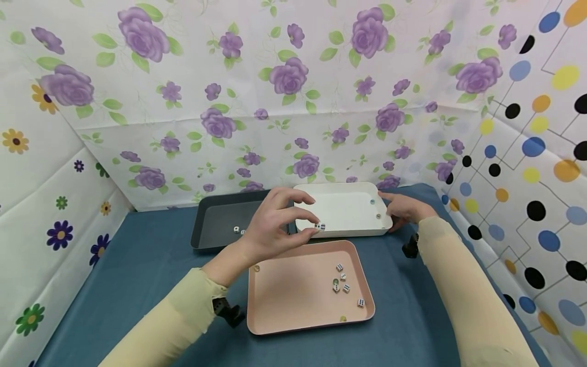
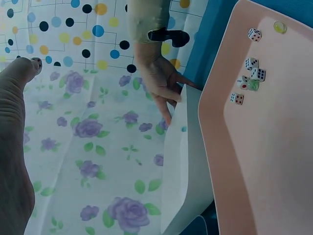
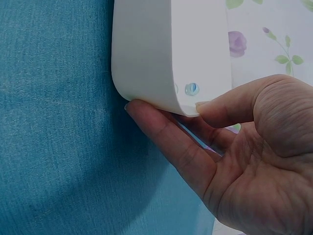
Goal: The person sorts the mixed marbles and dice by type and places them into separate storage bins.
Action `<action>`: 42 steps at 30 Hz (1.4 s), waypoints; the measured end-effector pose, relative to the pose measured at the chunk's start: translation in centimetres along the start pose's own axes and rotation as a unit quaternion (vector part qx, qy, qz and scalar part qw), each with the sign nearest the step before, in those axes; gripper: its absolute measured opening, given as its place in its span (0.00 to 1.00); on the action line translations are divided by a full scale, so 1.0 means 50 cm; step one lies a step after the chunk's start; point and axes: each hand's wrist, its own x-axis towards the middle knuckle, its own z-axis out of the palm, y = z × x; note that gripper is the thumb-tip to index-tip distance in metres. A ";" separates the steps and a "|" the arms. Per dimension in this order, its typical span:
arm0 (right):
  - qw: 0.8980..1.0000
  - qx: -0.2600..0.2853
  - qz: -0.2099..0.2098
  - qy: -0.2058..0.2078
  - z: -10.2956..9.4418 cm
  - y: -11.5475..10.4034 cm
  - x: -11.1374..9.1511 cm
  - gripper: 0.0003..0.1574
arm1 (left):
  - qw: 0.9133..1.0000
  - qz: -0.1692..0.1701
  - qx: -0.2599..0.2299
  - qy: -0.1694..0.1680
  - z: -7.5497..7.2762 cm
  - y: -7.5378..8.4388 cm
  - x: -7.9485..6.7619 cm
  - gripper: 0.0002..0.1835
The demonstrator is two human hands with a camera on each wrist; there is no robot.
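In the head view, my left hand (image 1: 277,221) pinches a small white die (image 1: 320,226) between thumb and finger, above the near edge of the white tray (image 1: 339,204). The left wrist view shows this die (image 2: 37,62) only partly, at the fingertips. At the tray's right end, my right hand (image 1: 405,208) grips the rim, thumb on the edge and fingers against the outer wall, as the right wrist view shows. Glass marbles (image 3: 192,89) lie in the white tray. Nearer to me, the pink tray (image 1: 293,300) holds several dice (image 1: 361,303) and a few glass marbles (image 1: 343,318).
A dark grey tray (image 1: 213,214) with dice (image 1: 236,229) stands at the back left, partly hidden behind my left hand. All trays lie on a blue cloth (image 1: 160,255). Patterned sheets (image 1: 257,142) wall the table at the back and sides.
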 end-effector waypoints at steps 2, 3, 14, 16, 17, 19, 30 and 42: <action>1.000 0.000 0.000 -0.001 0.000 0.000 0.000 0.56 | 1.000 -0.001 -0.001 0.002 -0.007 0.001 -0.001 0.09; 1.000 0.001 0.000 -0.001 0.000 0.001 0.001 0.56 | 1.000 -0.002 -0.001 0.003 -0.009 0.001 -0.003 0.09; 1.000 0.007 0.000 -0.002 -0.003 0.006 0.008 0.56 | 1.000 -0.003 0.004 0.010 -0.037 -0.009 -0.017 0.12; 1.000 0.007 0.000 -0.002 -0.003 0.006 0.008 0.56 | 1.000 -0.005 0.008 0.011 -0.045 -0.012 -0.019 0.12; 1.000 0.007 0.000 -0.002 -0.003 0.006 0.008 0.56 | 1.000 -0.007 0.010 0.012 -0.049 -0.013 -0.021 0.12; 1.000 0.007 0.001 -0.001 -0.002 0.005 0.008 0.56 | 1.000 -0.009 0.013 0.014 -0.059 -0.017 -0.024 0.12; 1.000 0.001 0.007 0.003 -0.001 -0.001 0.001 0.57 | 0.998 -0.031 0.046 0.009 -0.103 -0.039 -0.049 0.15; 1.000 0.000 0.005 0.004 0.002 -0.002 0.001 0.56 | 0.994 -0.074 0.081 -0.024 -0.129 -0.075 -0.087 0.11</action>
